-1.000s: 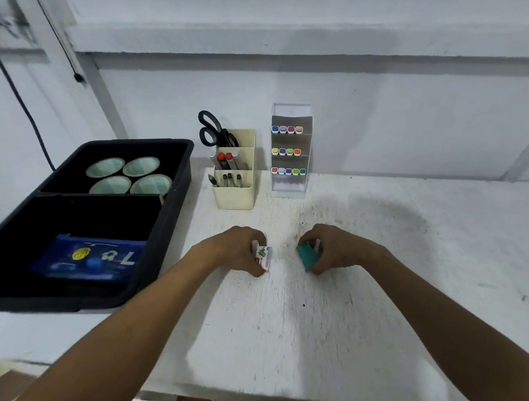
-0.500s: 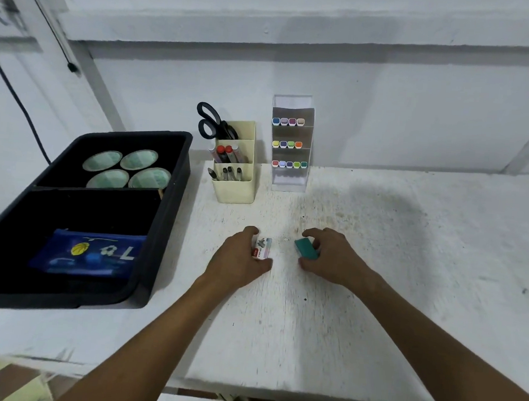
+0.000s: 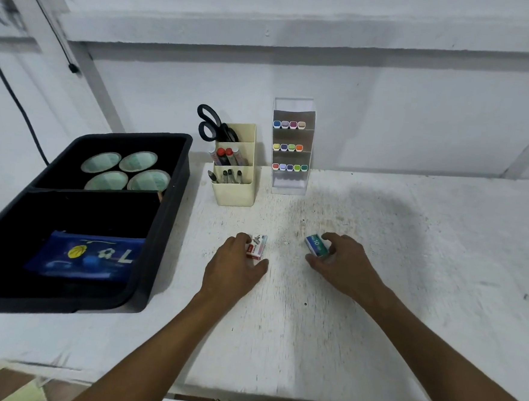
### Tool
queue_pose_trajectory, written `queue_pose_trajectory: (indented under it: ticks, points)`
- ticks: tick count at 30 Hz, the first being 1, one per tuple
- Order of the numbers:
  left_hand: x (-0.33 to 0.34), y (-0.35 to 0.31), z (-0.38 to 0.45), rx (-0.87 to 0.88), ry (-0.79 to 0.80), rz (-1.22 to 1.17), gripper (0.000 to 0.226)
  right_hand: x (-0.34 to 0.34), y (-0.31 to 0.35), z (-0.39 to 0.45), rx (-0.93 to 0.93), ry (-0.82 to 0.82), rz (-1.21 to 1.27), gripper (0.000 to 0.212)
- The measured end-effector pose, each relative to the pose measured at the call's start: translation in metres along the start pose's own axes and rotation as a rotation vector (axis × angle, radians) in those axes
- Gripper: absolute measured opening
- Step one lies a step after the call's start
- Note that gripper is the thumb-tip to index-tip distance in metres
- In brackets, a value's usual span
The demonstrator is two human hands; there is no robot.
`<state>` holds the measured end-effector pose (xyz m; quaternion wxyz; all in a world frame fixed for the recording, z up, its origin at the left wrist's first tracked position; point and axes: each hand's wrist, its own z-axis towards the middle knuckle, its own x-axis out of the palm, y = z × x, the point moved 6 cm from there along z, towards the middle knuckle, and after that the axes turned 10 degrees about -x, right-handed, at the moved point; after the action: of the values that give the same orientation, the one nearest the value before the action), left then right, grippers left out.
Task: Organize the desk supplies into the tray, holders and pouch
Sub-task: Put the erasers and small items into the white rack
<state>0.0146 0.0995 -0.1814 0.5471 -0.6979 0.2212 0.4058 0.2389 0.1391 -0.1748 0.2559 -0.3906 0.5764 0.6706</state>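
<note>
White desk (image 3: 375, 302) as I see it, worn and speckled.
Landmark: cream pen holder (image 3: 233, 184). Black tray (image 3: 164, 224) just left; clear marker stand (image 3: 291, 146) just right; red-white staple box (image 3: 257, 246) and teal staple box (image 3: 317, 244) nearer me.

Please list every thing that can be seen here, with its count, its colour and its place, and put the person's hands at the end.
tray: 1, black, left edge of the table
tape rolls: 4, pale green, tray's far compartment
pouch: 1, blue with printed pictures, tray's near compartment
pen holder: 1, cream, behind the hands, holding pens and markers
scissors: 1, black handles, in the pen holder's back slot
marker stand: 1, clear, right of the pen holder, three rows of coloured markers
red and white staple box: 1, on the table
teal staple box: 1, on the table
table: 1, white, worn
left hand: grips the red and white box
right hand: grips the teal box
</note>
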Motion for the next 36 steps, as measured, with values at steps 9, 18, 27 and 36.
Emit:
queue_pose_trajectory:
  ticks: [9, 18, 27, 36]
  points:
    - [0.002, -0.006, 0.003, -0.003, -0.05, -0.058, 0.024, 0.008, 0.005, 0.003, -0.048, -0.128, 0.063, 0.039]
    - [-0.01, -0.061, 0.063, 0.094, -0.097, -0.204, 0.025, -0.014, 0.023, 0.06, -0.08, -0.37, 0.159, 0.044]
    - [0.009, -0.1, 0.113, 0.047, -0.111, -0.08, 0.031, -0.011, 0.033, 0.111, -0.133, -0.405, 0.235, 0.038]
    - [0.023, -0.102, 0.131, 0.089, -0.09, -0.016, 0.03, 0.01, 0.021, 0.133, -0.167, -0.303, 0.191, 0.031]
